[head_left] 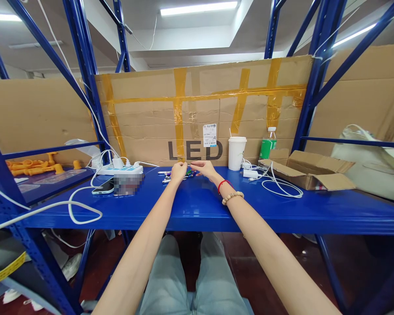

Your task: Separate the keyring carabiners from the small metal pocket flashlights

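At the back middle of the blue shelf, my left hand and my right hand come close together, fingertips almost meeting. The left fingers are pinched; something thin may lie between the two hands, too small to make out. My right hand has its thumb and fingers brought together, pointing left. Under and around both hands lie several pens in a loose bunch, with silver, purple and green parts showing. The hands partly hide them. A red string and a beaded bracelet circle my right wrist.
Left of the hands are a power strip with plugged-in cables and a phone. To the right stand a white paper cup, a green-labelled bottle, a coiled white cable and an open cardboard box. A cardboard panel closes the back.
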The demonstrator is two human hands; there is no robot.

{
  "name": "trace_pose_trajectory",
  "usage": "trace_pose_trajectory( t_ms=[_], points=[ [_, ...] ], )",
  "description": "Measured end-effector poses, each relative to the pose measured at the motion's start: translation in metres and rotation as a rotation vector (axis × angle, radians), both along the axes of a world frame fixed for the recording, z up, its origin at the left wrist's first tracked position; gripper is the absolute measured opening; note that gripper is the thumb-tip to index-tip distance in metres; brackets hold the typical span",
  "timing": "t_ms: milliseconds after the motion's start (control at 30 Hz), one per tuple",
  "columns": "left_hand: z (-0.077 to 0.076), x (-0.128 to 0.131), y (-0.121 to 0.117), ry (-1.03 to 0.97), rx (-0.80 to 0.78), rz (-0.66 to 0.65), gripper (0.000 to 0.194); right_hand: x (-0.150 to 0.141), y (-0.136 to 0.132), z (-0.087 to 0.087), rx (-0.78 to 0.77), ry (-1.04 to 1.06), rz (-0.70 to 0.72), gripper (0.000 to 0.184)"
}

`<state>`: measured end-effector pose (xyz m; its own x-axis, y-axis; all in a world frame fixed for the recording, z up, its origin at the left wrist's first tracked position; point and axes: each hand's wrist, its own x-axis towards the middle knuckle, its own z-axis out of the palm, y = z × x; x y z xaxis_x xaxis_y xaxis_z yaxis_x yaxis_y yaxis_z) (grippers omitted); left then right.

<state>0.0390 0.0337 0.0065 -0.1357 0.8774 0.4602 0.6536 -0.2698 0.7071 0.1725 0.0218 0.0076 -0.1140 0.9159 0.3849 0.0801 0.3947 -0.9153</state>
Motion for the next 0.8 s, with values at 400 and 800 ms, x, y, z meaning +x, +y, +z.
trace_pose_trajectory(
  t_ms=[400, 800],
  points=[
    [-0.002, 0.001, -0.003, 0.439, -0.043, 0.016, 0.026, 0.003, 0.017, -0.013, 0.323, -0.614, -0.07, 0.022],
    [-0.003, 0.002, -0.006, 0.498, -0.06, -0.081, 0.026, 0.002, 0.002, -0.004, 0.394, -0.926, -0.191, 0.026]
  ],
)
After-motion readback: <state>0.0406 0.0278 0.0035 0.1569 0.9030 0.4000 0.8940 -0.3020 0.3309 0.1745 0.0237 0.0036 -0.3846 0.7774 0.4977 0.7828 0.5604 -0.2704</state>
